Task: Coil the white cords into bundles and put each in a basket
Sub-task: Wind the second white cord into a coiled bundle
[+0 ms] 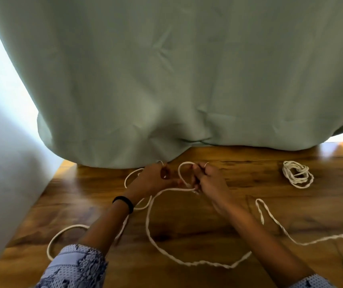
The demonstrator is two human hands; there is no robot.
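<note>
A long white cord [148,225] lies in loose loops across the wooden floor [197,225]. Both hands hold it near the far edge of the floor. My left hand [156,179] pinches one strand. My right hand [208,179] grips a small loop [182,170] of the same cord that stands up between the two hands. More of the cord trails to the right [303,243] and to the left behind my left forearm. A finished white bundle [297,173] lies on the floor at the right, apart from both hands. No basket is in view.
A pale green curtain [176,80] hangs down to the floor just beyond the hands. A white wall [4,173] runs along the left side. Bright light falls on the floor at the far right.
</note>
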